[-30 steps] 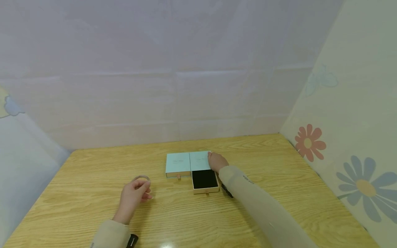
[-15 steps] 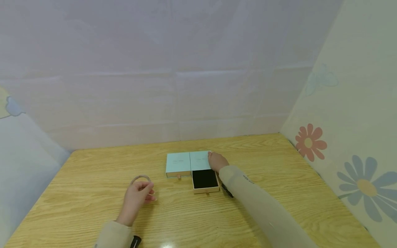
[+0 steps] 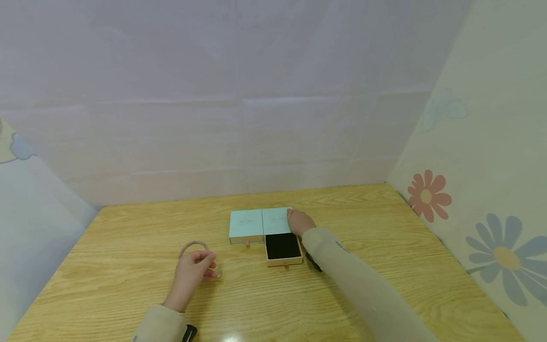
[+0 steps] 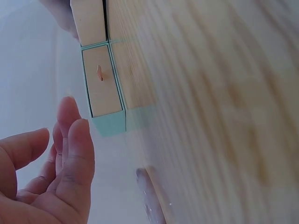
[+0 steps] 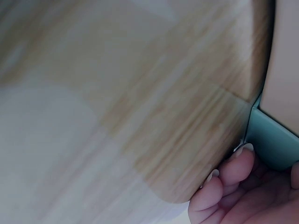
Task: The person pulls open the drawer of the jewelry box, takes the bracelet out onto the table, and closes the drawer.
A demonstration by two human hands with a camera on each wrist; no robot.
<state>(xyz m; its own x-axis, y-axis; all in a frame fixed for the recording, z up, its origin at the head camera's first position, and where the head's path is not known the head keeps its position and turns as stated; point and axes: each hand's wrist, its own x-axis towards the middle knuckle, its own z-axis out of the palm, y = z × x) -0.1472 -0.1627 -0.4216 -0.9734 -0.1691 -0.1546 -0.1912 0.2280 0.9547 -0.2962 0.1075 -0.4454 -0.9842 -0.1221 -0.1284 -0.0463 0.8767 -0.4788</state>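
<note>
The left hand has a gap between thumb and loosely bent fingers, and nothing is pinched there. Just beyond it on the table lies a smooth, round bangle; the hand hides its near part in the head view, and the left wrist view cuts it off at the lower edge. The right hand curls its fingers and holds the outer side of the open box; its thumb is mostly cut off in the right wrist view. From that square, pale blue-green box a tan tray with soft-looking black lining juts toward the person. Between the hands, touching the open box, sits a matching closed box with a small tan ribbon tab. The lettering on both lids is too faint to read. Wood grain streaks the table, blurred near both wrists; farther out hangs creased, pale sheeting.
</note>
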